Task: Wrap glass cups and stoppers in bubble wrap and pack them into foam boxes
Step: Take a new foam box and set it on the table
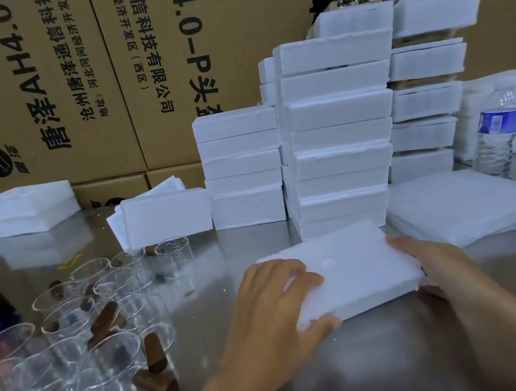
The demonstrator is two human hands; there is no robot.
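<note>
1. Left grip [275, 296] and right grip [427, 262] clasp opposite ends of a foam box [358, 267] lying on the steel desk [375, 362]; fingers curl over its edges.
2. Glass cups [174, 258] and brown stoppers [154, 348] crowd the desk's left side.
3. White wrapping sheets [459, 205] lie to the right; foam box stacks [338, 136] stand behind, in front of cartons [64, 73].

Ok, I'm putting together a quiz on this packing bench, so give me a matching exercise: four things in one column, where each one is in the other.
Things:
1. foam box
2. water bottle
3. glass cups
4. cardboard cartons

Places:
A. far right of the table
B. at the back, behind everything
C. held between the left hand and right hand
D. near left of the table

Pairs: 1-C, 2-A, 3-D, 4-B
</note>
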